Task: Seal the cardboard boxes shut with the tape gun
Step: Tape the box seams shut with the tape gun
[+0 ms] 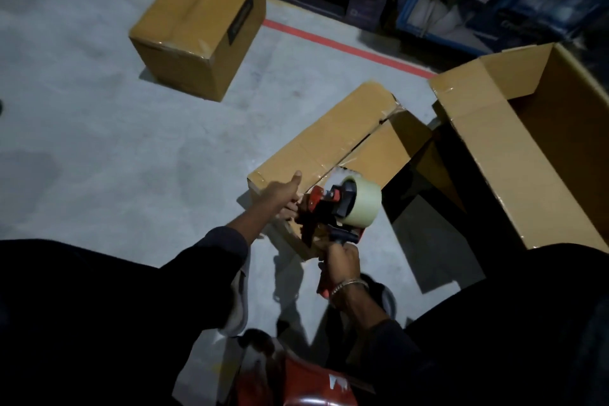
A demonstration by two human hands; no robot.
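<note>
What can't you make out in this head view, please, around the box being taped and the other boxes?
- Near end of the long box: hidden behind the tape gun and left hand.
- Seam's far end: too dim to tell whether it is taped.
- Open box: cut off by the right edge; its inside is in shadow.
- Label on the far box: too small and blurred to read.

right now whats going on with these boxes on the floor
A person is taping a long cardboard box on the concrete floor. The right hand grips the handle of a red tape gun at the box's near end, while the left hand rests on the box beside it. The centre seam farther along is still untaped. Another box behind looks sealed, and a large box at right stands open.
</note>
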